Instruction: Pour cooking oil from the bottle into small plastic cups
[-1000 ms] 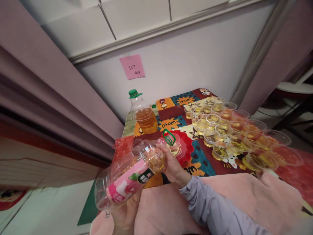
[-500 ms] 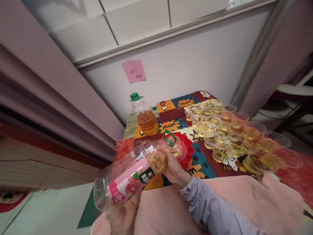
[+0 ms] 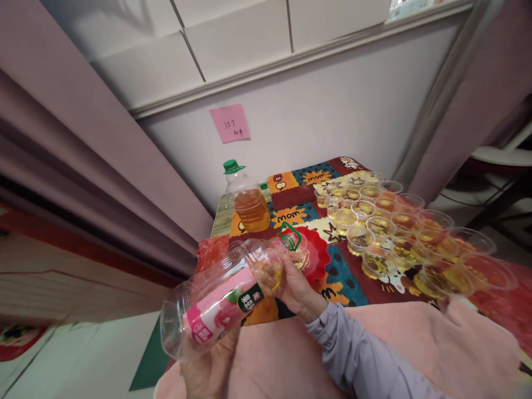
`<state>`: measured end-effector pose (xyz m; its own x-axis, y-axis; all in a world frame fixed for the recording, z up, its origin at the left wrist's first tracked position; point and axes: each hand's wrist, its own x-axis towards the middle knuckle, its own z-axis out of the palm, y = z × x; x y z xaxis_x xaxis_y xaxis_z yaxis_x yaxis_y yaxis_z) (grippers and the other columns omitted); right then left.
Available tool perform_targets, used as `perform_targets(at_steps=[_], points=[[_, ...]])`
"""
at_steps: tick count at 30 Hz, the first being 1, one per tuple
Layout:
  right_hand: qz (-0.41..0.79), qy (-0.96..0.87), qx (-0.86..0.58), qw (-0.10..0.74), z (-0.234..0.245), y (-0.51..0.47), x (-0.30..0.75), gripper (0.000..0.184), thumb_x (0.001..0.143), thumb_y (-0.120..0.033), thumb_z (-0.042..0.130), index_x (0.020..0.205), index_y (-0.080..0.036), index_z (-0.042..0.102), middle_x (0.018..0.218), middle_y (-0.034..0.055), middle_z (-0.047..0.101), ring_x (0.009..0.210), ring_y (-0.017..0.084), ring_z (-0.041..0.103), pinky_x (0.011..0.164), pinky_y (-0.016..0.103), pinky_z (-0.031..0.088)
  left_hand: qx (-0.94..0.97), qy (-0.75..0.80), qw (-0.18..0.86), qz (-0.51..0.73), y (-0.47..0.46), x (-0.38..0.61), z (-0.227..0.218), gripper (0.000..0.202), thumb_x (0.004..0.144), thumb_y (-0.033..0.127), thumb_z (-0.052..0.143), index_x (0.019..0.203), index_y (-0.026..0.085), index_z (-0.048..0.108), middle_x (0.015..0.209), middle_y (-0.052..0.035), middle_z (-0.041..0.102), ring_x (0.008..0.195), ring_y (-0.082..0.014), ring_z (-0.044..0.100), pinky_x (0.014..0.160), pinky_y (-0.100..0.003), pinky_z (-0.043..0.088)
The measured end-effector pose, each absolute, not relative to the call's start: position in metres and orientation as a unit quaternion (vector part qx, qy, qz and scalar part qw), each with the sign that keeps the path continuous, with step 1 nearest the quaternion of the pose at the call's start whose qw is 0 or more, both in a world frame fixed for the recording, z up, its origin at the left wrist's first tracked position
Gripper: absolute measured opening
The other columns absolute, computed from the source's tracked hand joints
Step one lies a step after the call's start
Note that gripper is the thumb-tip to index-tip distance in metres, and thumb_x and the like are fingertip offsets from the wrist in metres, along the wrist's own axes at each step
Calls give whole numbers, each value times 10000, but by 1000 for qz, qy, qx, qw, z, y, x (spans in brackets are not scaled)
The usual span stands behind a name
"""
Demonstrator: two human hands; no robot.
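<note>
A large clear plastic bottle (image 3: 224,299) with a pink label is tilted, its neck end toward the red scalloped dish (image 3: 322,257). My left hand (image 3: 214,357) supports its base from below, fingers wrapped round it. Near the neck my right hand (image 3: 293,285) grips the same bottle. A little yellow liquid (image 3: 272,274) lies in the shoulder of the bottle. Around its neck is a green handle ring (image 3: 290,237). Beneath the mouth, a clear cup appears to sit in the red dish, partly hidden by the bottle neck and my right hand.
Many clear cups (image 3: 380,227) of yellow liquid stand in rows on the patterned mat (image 3: 286,216) at right. A second bottle (image 3: 251,210) with a green cap and amber liquid stands behind. The wall (image 3: 311,122) closes the back; a curtain (image 3: 103,138) hangs at left.
The view has shifted slightly, so everything sits a little lower. Both hands keep the same hold, and the bottle stays tilted much as before.
</note>
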<state>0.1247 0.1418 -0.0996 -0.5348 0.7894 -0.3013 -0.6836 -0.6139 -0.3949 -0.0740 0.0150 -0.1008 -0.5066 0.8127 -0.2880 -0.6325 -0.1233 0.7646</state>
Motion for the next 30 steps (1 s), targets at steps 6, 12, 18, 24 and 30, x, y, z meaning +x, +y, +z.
perform_targets(at_steps=[6, 12, 18, 24, 30], points=[[871, -117, -229, 418, -96, 142, 126, 522, 971, -736, 741, 1111, -236, 799, 982, 64, 868, 870, 239, 823, 718, 341, 677, 103, 450, 487, 741, 15, -73, -99, 603, 923, 586, 797, 1463, 321, 746, 1412, -55, 835, 1181, -334, 844, 927, -494, 718], [875, -110, -226, 413, -97, 143, 127, 555, 981, -750, 727, 1085, -209, 792, 954, 71, 861, 808, 212, 811, 654, 291, 641, 121, 444, 492, 739, 17, -70, -93, 573, 893, 509, 844, 1428, 320, 761, 1360, -63, 857, 1226, -338, 830, 936, -487, 710], [872, -123, -220, 419, -101, 144, 126, 609, 945, -804, 740, 1137, -229, 799, 954, 67, 856, 793, 215, 801, 650, 298, 641, 120, 452, 492, 735, 19, -69, -89, 598, 894, 516, 831, 1463, 353, 748, 1496, -63, 793, 1381, -388, 749, 926, -494, 720], [875, -131, -216, 412, -102, 145, 126, 598, 962, -814, 708, 1103, -241, 800, 978, 65, 860, 813, 214, 803, 685, 310, 649, 121, 448, 497, 734, 19, -72, -91, 628, 890, 501, 834, 1492, 355, 728, 1567, -63, 747, 1487, -424, 663, 948, -541, 716], [877, -136, -208, 411, -103, 146, 128, 624, 971, -821, 694, 1116, -225, 806, 938, 74, 847, 812, 218, 794, 681, 305, 642, 129, 438, 501, 735, 21, -71, -90, 645, 906, 516, 820, 1519, 357, 699, 1536, -58, 769, 1440, -408, 704, 944, -540, 719]])
